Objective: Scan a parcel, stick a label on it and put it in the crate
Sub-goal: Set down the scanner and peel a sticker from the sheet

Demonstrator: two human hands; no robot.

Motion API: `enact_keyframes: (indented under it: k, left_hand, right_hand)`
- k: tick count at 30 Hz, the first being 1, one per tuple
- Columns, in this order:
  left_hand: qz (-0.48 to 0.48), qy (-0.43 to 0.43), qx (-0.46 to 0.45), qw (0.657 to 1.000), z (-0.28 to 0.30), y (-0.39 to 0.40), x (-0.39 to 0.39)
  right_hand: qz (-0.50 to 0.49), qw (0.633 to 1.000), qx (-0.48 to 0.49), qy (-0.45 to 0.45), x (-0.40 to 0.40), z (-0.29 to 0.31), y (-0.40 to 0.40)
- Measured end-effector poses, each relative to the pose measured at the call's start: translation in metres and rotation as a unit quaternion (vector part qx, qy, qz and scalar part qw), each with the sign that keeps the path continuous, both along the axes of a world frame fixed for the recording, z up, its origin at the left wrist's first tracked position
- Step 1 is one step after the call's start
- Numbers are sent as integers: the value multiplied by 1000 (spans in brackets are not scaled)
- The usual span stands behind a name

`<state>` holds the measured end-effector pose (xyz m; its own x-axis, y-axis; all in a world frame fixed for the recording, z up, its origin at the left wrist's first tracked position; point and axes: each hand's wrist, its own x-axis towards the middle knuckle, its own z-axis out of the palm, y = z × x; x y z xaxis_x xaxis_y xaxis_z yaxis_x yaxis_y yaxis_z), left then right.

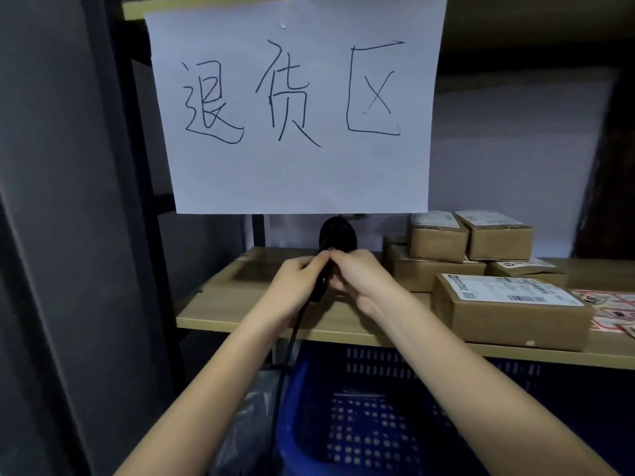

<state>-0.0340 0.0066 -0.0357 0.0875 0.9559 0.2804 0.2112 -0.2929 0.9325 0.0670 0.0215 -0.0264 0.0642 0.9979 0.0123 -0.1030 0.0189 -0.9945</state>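
— Parcels: brown cardboard boxes with white shipping labels [450, 249], stacked on the pale wooden shelf [220, 304], off to the right of the two hands and well apart from them. Nearest of them, a long brown box [508, 310], just right of the right forearm, at the shelf's front edge.

— And the hands?

— Both closed round one black handheld scanner [335, 235]. Left hand [295, 286] wrapped on the handle; right hand [360, 280] pressed against it from the other side, fingertips meeting the left's at the top. Scanner head upright above the knuckles, under a white paper sheet with handwritten black characters [299, 108].

— Cable?

— Black cord [292, 341] hanging from below the left palm, down past the shelf edge.

— Below the grip?

— Blue perforated plastic crate [360, 424], open, beneath the forearms. Grey plastic bag [247, 424] beside its left wall, touching it or not, hard to say in the dim light.

— Further right?

— Red-and-white sticker sheets [611, 310], flat on the shelf beyond the long box; print too blurred to read.
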Motion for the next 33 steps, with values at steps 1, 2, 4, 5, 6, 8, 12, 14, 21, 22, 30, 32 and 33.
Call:
enact_keyframes:
  k: [1, 2, 4, 5, 6, 8, 12, 14, 21, 22, 30, 32, 33]
  left_hand:
    - [-2, 0, -9, 1000, -2, 6, 0]
    - [-2, -2, -19, 1000, -3, 11, -1]
    - [-13, -2, -36, 999, -6, 19, -2]
    - [-22, 3, -41, 999, -7, 23, -2]
    - [-27, 9, -45, 999, -9, 26, -2]
    - [-29, 19, -47, 998, -11, 32, -1]
    - [-42, 33, -58, 997, -11, 37, -1]
    - [-41, 43, -54, 997, -11, 37, -1]
    - [-11, 70, -42, 997, -11, 38, 1]
    - [-7, 77, -40, 996, -11, 39, 1]
    - [-4, 68, -35, 997, -19, 42, -3]
    - [-4, 69, -33, 997, -20, 42, -4]
    - [-4, 72, -30, 997, -20, 43, -5]
  right_hand:
    - [-6, 1000, -3, 1, 1, -1, 4]
    - [-13, 1000, -5, 2, 2, -3, 6]
    - [-25, 1000, -10, 3, 5, -7, 9]
    - [-26, 1000, -11, 2, 7, -10, 10]
    - [-27, 1000, -11, 0, 8, -11, 11]
    - [-31, 999, -9, -4, 10, -13, 14]
    - [-39, 999, -16, -27, 12, -16, 18]
    - [-35, 998, -22, -36, 13, -17, 19]
    - [-26, 998, -18, -55, 15, -19, 21]
    - [-27, 997, -13, -64, 15, -20, 22]
    - [-21, 997, -4, -80, 14, -25, 25]
    - [-27, 996, -6, -82, 13, -25, 25]
    - [-30, 996, -3, -87, 13, -25, 26]
